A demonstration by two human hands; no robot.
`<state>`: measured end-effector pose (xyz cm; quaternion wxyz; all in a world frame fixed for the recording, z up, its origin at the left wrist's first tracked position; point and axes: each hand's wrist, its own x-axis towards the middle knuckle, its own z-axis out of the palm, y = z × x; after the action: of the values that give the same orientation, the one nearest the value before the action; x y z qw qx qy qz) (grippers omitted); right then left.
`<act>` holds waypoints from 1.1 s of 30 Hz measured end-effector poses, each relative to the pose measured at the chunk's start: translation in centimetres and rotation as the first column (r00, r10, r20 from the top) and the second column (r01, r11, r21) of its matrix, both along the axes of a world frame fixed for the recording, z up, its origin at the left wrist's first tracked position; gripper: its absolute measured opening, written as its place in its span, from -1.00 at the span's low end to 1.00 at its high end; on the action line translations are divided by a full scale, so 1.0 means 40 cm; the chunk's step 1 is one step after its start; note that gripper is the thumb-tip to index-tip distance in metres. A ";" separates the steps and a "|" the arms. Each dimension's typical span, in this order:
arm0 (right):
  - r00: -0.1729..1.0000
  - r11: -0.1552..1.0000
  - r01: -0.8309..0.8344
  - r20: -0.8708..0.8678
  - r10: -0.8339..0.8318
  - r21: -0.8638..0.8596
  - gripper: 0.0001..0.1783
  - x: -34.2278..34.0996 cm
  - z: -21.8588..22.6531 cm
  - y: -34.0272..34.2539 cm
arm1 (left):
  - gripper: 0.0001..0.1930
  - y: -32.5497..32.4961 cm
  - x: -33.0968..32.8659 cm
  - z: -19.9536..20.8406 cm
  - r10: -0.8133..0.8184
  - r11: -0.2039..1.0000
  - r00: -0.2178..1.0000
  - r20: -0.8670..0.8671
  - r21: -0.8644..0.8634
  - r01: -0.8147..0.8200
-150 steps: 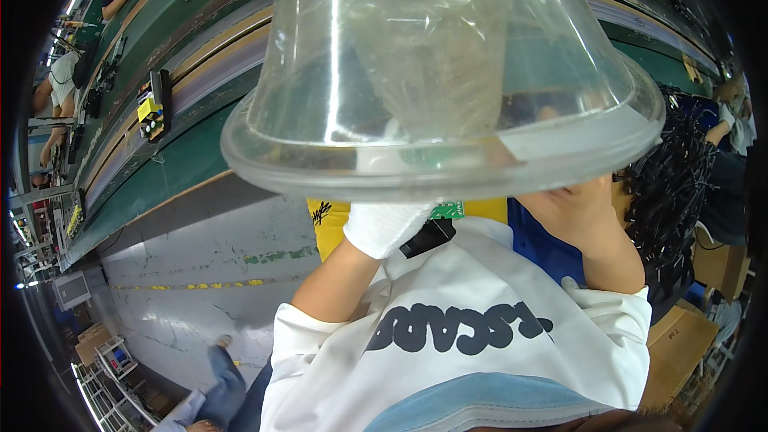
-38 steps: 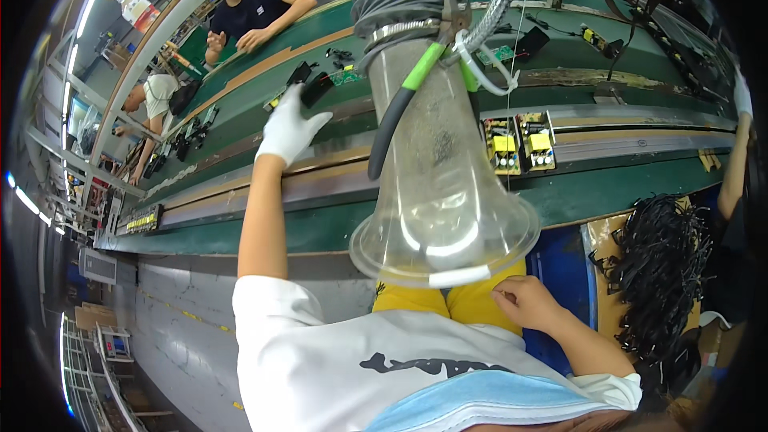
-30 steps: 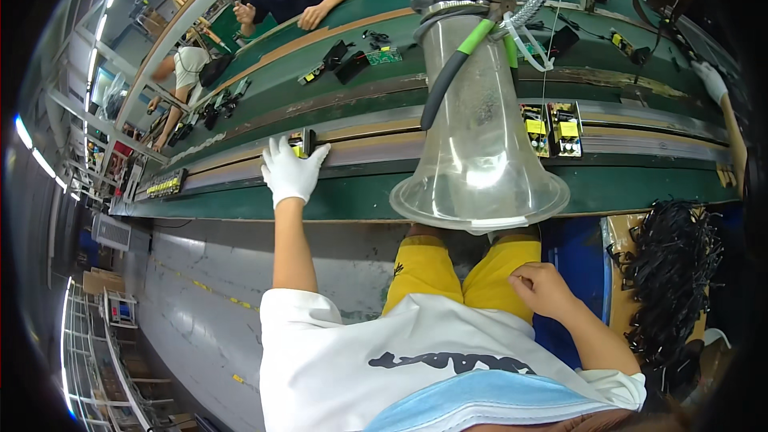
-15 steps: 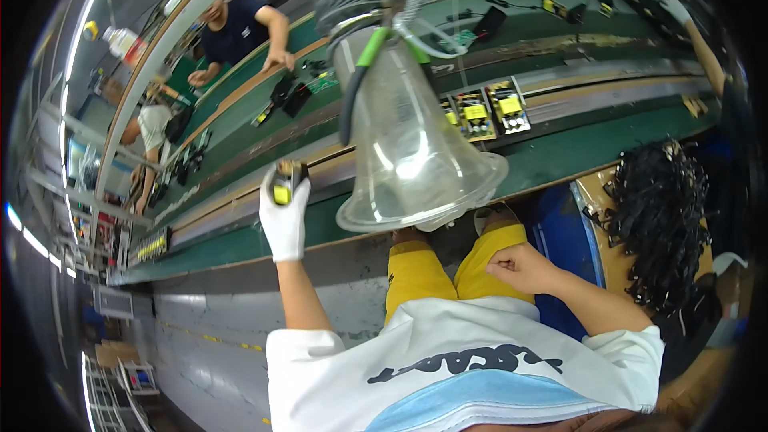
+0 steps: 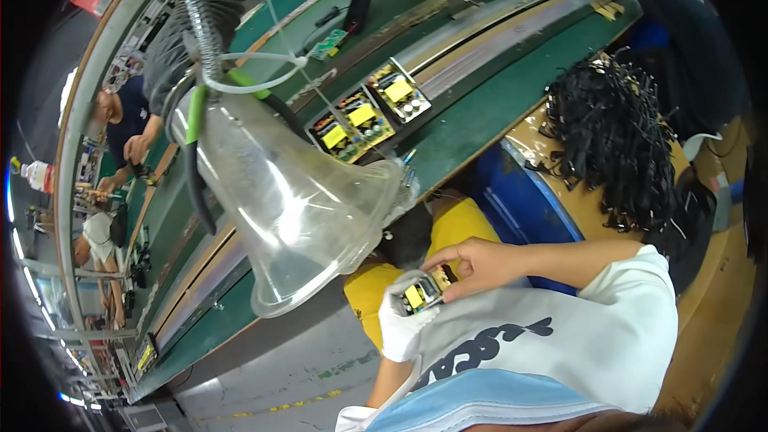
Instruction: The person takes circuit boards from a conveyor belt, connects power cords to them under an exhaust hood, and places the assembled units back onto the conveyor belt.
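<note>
In front of my white shirt, the white-gloved left hand [image 5: 400,326] grips a small power supply circuit board [image 5: 415,298] with a yellow-wrapped component on it. From the right, my bare right hand [image 5: 480,266] has thumb and forefinger at the board's other end, pinching it. Further off, just beyond the clear hood, more circuit boards with yellow blocks [image 5: 361,114] lie in dark trays on the green bench.
A clear plastic funnel-shaped hood [image 5: 292,216] hangs between me and the green bench [image 5: 488,124]. At my right, a heap of black cables [image 5: 612,140] lies on a box top beside a blue bin [image 5: 524,196]. Co-workers sit across the bench and at far right.
My left hand has brought the circuit board from the bench edge in to my chest. My right hand has risen from my lap to the board. The view has turned.
</note>
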<state>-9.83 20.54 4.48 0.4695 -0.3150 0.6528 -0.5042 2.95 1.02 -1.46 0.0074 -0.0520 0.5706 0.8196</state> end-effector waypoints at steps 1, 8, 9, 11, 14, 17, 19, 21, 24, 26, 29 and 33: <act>1.000 0.997 -0.017 -0.023 0.019 0.080 -0.25 -0.003 0.008 0.000 | -0.38 0.009 -0.005 -0.003 0.063 0.998 0.997 -0.035 -0.016 -0.063; 0.840 0.974 0.095 -0.509 -0.188 -0.203 -0.41 0.013 -0.059 -0.005 | -0.42 0.008 -0.035 0.044 0.112 0.980 0.994 -0.006 -0.163 -0.111; 0.853 0.994 0.067 -0.512 -0.100 -0.082 -0.42 0.008 -0.040 0.001 | -0.41 0.008 -0.033 0.050 0.135 0.975 0.991 0.002 -0.177 -0.132; 0.841 0.999 0.030 -0.539 -0.035 -0.019 -0.42 0.011 -0.029 0.008 | -0.37 0.008 -0.034 0.048 0.223 0.957 0.975 0.015 -0.194 -0.216; 0.838 0.996 -0.027 -0.540 0.071 0.089 -0.42 0.016 0.008 0.019 | -0.38 -0.015 -0.025 -0.008 0.315 0.915 0.949 -0.020 -0.261 -0.309; 0.735 0.971 0.160 -0.679 0.002 0.176 -0.54 -0.033 0.129 0.058 | -0.31 -0.006 -0.035 0.039 0.359 0.927 0.932 0.041 0.104 -0.362; 0.469 0.850 0.513 -0.868 -0.164 0.117 -0.63 -0.064 0.168 0.119 | -0.24 -0.019 -0.039 0.059 0.348 0.907 0.937 0.017 0.247 -0.341; 0.169 0.632 0.775 -0.960 -0.222 -0.010 -0.76 -0.107 0.224 0.179 | -0.22 -0.051 -0.036 0.044 0.295 0.918 0.955 -0.032 0.286 -0.274; 0.112 0.439 0.898 -0.983 -0.148 0.037 -0.73 -0.160 0.249 0.274 | -0.24 -0.064 -0.026 0.032 0.240 0.946 0.969 -0.059 0.237 -0.220; 0.138 0.321 0.943 -0.980 -0.144 0.086 -0.71 -0.184 0.247 0.303 | -0.25 -0.069 -0.011 0.014 0.225 0.958 0.972 -0.064 0.194 -0.209; 0.139 0.284 0.952 -0.987 -0.077 0.112 -0.71 -0.212 0.219 0.330 | -0.23 -0.068 0.000 -0.026 0.341 0.937 0.925 -0.166 0.135 -0.322; 0.127 0.334 0.936 -0.992 -0.014 0.115 -0.75 -0.229 0.175 0.365 | -0.29 -0.059 -0.001 -0.002 0.324 0.925 0.942 -0.083 0.238 -0.297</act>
<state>-18.98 35.12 11.48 -0.1204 -0.0111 0.9918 -0.0421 2.89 -1.35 -1.56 -0.1514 -0.0910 0.4591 0.8707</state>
